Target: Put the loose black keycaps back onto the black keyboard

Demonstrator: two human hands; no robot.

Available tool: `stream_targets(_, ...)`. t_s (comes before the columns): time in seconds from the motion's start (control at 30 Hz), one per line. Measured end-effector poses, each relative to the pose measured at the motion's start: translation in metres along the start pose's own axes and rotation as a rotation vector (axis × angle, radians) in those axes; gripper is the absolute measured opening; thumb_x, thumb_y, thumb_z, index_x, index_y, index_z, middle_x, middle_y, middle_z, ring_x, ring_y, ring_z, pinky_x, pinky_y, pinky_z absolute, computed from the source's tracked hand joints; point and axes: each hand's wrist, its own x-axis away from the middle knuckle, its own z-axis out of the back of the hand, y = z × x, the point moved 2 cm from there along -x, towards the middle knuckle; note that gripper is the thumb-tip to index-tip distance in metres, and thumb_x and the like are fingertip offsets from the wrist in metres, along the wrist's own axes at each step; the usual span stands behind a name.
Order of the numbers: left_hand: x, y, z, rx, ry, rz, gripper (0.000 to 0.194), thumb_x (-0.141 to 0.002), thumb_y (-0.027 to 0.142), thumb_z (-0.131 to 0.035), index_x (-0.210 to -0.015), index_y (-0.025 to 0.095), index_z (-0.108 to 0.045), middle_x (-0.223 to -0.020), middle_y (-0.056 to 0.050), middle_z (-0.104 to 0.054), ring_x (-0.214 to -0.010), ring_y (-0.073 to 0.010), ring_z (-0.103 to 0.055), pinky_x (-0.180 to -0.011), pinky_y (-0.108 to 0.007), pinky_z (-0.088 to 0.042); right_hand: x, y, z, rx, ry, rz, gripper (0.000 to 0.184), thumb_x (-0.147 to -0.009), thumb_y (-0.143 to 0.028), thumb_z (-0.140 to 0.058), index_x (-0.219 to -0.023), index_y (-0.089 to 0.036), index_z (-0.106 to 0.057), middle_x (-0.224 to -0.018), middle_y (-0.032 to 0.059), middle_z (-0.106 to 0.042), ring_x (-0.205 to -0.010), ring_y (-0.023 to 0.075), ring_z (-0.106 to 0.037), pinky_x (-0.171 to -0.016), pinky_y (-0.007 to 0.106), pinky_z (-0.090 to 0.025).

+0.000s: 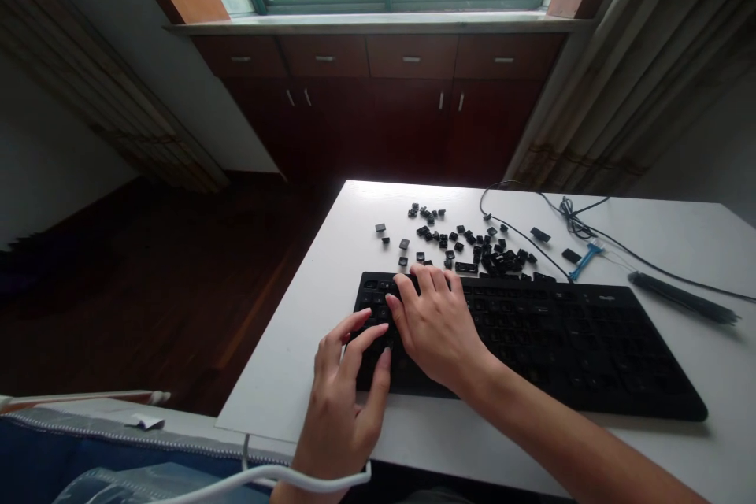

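Observation:
A black computer keyboard [579, 354] lies at a slant on the white table, many of its key positions looking bare. My left hand [348, 390] rests over its left end, fingers bent but spread, with nothing visible between them. Across the upper left rows reaches my right hand [440, 323]; its fingertips touch down near the top edge, and the thumb stands apart from the index finger. Exactly which keys lie under the fingertips cannot be seen. Behind the keyboard, loose black keycaps [442, 241] are scattered, with a denser heap [502, 261] near its top edge.
On the white table [319, 307], a blue-handled tool [587, 260] lies behind the keyboard, beside a coiled black cable [572, 214]. A dark bristly strip [682, 298] rests at right. A white curved bar [253, 476] crosses near my left wrist. Wooden cabinets [378, 118] stand beyond.

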Motion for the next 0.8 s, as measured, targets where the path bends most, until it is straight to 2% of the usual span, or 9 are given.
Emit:
stream_targets(0.1, -0.015, -0.001, 0.009, 0.005, -0.039, -0.022, 0.033, -0.094, 0.022, -0.057, -0.128, 0.026, -0.056, -0.137, -0.009, -0.050, -0.129, -0.0250, -0.051, -0.106, -0.044, -0.049, 0.015, 0.012, 0.015, -0.071, 0.029, 0.086, 0.028, -0.103, -0.030, -0.042, -0.121, -0.017, -0.059, -0.122, 0.0140, -0.065, -0.108, 0.0271, -0.059, -0.092, 0.042, -0.047)
stream_targets(0.2, -0.041, -0.004, 0.020, -0.021, -0.056, -0.049, 0.029, -0.095, 0.026, -0.057, -0.124, 0.025, -0.058, -0.135, -0.008, -0.052, -0.128, -0.0236, -0.052, -0.106, -0.042, -0.048, 0.037, 0.038, 0.033, -0.244, 0.100, 0.161, 0.020, -0.103, -0.021, -0.046, -0.113, -0.016, -0.062, -0.089, 0.0057, -0.071, -0.076, 0.0160, -0.066, -0.070, 0.027, -0.050)
stream_targets(0.27, -0.062, -0.007, 0.026, -0.048, -0.044, -0.054, 0.026, -0.096, 0.028, -0.057, -0.121, 0.024, -0.060, -0.132, -0.007, -0.055, -0.124, -0.0232, -0.054, -0.104, -0.041, -0.049, 0.049, 0.061, 0.044, -0.276, 0.145, 0.157, 0.018, -0.102, -0.024, -0.051, -0.112, -0.016, -0.063, -0.061, -0.0045, -0.062, -0.047, 0.0086, -0.057, -0.048, 0.022, -0.039)
stream_targets(0.37, -0.098, -0.009, 0.029, -0.128, -0.078, -0.115, 0.024, -0.097, 0.034, -0.055, -0.116, 0.023, -0.063, -0.126, -0.007, -0.060, -0.119, -0.0239, -0.058, -0.103, -0.041, -0.048, 0.058, 0.094, 0.055, -0.177, 0.162, 0.120, 0.019, -0.100, -0.032, -0.056, -0.094, -0.018, -0.068, -0.047, -0.0086, -0.050, -0.035, 0.0053, -0.046, -0.040, 0.023, -0.025)
stream_targets(0.47, -0.132, -0.004, 0.023, -0.207, -0.254, -0.207, 0.027, -0.100, 0.036, -0.046, -0.115, 0.021, -0.064, -0.121, -0.008, -0.064, -0.109, -0.0239, -0.062, -0.097, -0.040, -0.049, 0.057, 0.118, 0.059, -0.140, 0.123, 0.098, 0.038, -0.100, -0.037, -0.053, -0.069, -0.018, -0.061, -0.045, -0.0070, -0.044, -0.035, 0.0049, -0.041, -0.042, 0.024, -0.023)
stream_targets(0.57, -0.161, 0.004, 0.017, -0.323, -0.495, -0.251, 0.035, -0.101, 0.036, -0.040, -0.124, 0.019, -0.061, -0.122, -0.010, -0.065, -0.104, -0.0243, -0.064, -0.090, -0.038, -0.049, 0.052, 0.135, 0.060, -0.146, 0.117, 0.053, 0.051, -0.102, -0.041, -0.047, -0.056, -0.018, -0.049, -0.045, -0.0057, -0.038, -0.036, 0.0051, -0.035, -0.043, 0.023, -0.023)
stream_targets(0.67, -0.184, 0.011, 0.011, -0.365, -0.735, -0.259, 0.031, -0.096, 0.040, -0.051, -0.113, 0.020, -0.068, -0.110, -0.007, -0.070, -0.090, -0.0213, -0.067, -0.076, -0.030, -0.049, 0.045, 0.147, 0.062, -0.146, 0.104, 0.008, 0.058, -0.103, -0.046, -0.041, -0.051, -0.018, -0.039, -0.044, -0.0052, -0.031, -0.037, 0.0056, -0.027, -0.043, 0.024, -0.021)
stream_targets(0.73, -0.198, 0.017, 0.009, -0.357, -0.815, -0.258, 0.027, -0.091, 0.043, -0.059, -0.102, 0.022, -0.072, -0.099, -0.004, -0.073, -0.080, -0.0182, -0.067, -0.065, -0.026, -0.046, 0.039, 0.154, 0.069, -0.116, 0.097, -0.035, 0.063, -0.102, -0.051, -0.035, -0.049, -0.018, -0.032, -0.042, -0.0043, -0.028, -0.036, 0.0063, -0.026, -0.044, 0.025, -0.021)
stream_targets(0.8, -0.212, 0.024, 0.007, -0.353, -0.832, -0.246, 0.030, -0.091, 0.046, -0.058, -0.100, 0.022, -0.072, -0.096, -0.004, -0.074, -0.076, -0.0170, -0.066, -0.061, -0.025, -0.044, 0.029, 0.161, 0.080, -0.063, 0.085, -0.112, 0.066, -0.101, -0.058, -0.029, -0.049, -0.019, -0.026, -0.040, -0.0029, -0.029, -0.037, 0.0076, -0.026, -0.046, 0.026, -0.023)
